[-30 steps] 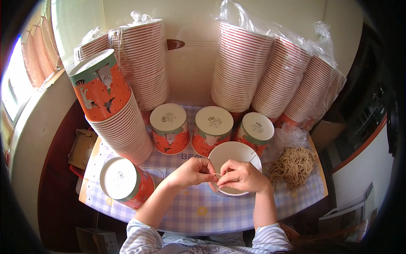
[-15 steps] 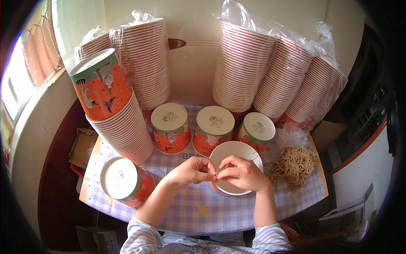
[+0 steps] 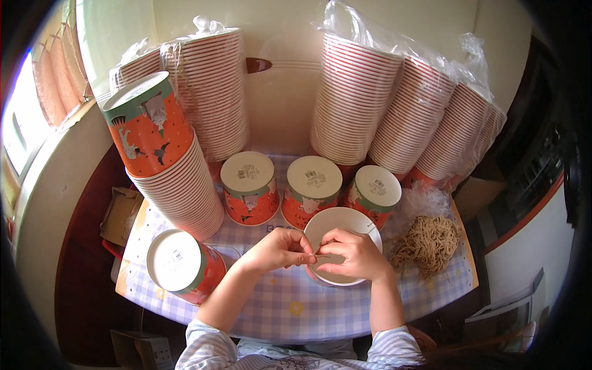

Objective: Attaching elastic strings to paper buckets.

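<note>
An upright white-lined paper bucket (image 3: 336,217) stands before me with its mouth up. At its near left rim, my left hand (image 3: 277,251) pinches a thin tan cord (image 3: 316,254) between thumb and fingertips. My right hand (image 3: 356,254), over the bucket's mouth, has its curled fingers on the same cord, with the thumb held apart below. Whether the cord passes through the bucket's wall is hidden by the fingers. To the right of the bucket lies a tangled pile of tan cords (image 3: 430,245).
Upside-down orange-and-green buckets (image 3: 250,206) stand behind, and another bucket (image 3: 176,262) sits by my left forearm. A tall bucket stack (image 3: 176,185) leans at left. Plastic-wrapped stacks (image 3: 357,98) line the back. A checked cloth (image 3: 271,308) covers the table.
My right thumb has moved down and away from the fingertips, and a short length of cord now shows between the hands. The left hand stays at the rim.
</note>
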